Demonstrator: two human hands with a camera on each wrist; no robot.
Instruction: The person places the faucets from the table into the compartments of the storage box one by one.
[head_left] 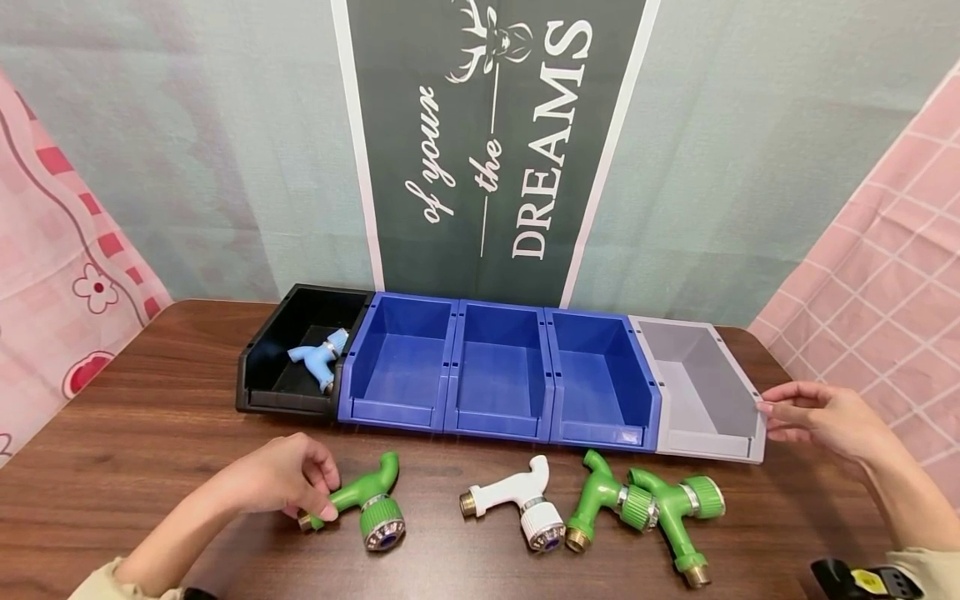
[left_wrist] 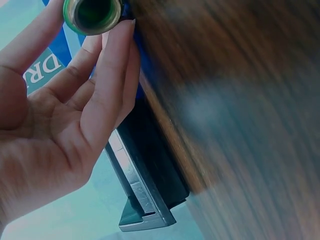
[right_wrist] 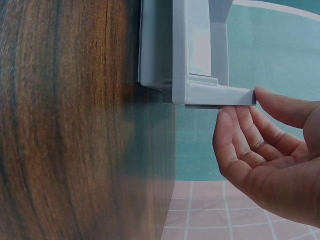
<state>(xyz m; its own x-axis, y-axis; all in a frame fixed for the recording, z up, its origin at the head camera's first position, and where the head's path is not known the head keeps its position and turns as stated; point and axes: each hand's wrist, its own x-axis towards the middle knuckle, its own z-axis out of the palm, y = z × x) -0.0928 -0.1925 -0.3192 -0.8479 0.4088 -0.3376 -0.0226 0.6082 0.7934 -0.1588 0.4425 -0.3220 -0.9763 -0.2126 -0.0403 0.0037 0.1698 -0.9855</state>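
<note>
My left hand (head_left: 277, 475) pinches a green tap (head_left: 367, 487) near its threaded brass end, thumb in front. In the left wrist view, that open brass end (left_wrist: 92, 15) faces the camera above the fingertips. At the right end of the bin row, my right hand (head_left: 832, 417) holds the outer side of a grey bin (head_left: 720, 358). The right wrist view has the thumb on the rim corner of the bin (right_wrist: 210, 93) and the curved fingers against its outer wall. A white tap (head_left: 510, 492) lies on the table between the hands.
Two more green taps (head_left: 597, 500) (head_left: 678, 508) lie close together, right of the white one. Three blue bins (head_left: 495, 425) stand joined between the grey bin and a black bin (head_left: 255, 358). Inside the black bin lies a light blue tap (head_left: 318, 358). Curtains (head_left: 225, 167) hang behind.
</note>
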